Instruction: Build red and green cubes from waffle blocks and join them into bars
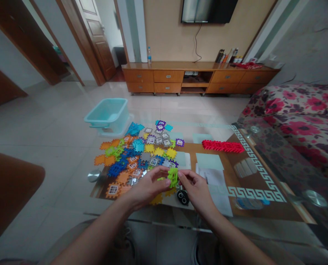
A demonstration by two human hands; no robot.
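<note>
Low over the front of the glass table, my left hand (152, 184) pinches the left edge of a lime-green interlocking puzzle tile (173, 177) between thumb and fingers. The fingertips of my right hand (194, 186) grip the same tile from its right side. The tile stands upright and shows cut-out openings. Many loose tiles in orange, blue, grey, yellow and purple, some with window pictures, lie spread to the left, among them a yellow tile (158, 151). A black round-eyed object (183, 197) rests on the table below my right hand.
A long red block of joined tiles (223, 146) lies at the right on the glass table (259, 211). Papers (212, 176) lie right of centre. Beyond the table's far left corner stands a light-blue plastic bin (108, 116). A flowered sofa (304, 110) borders the right side.
</note>
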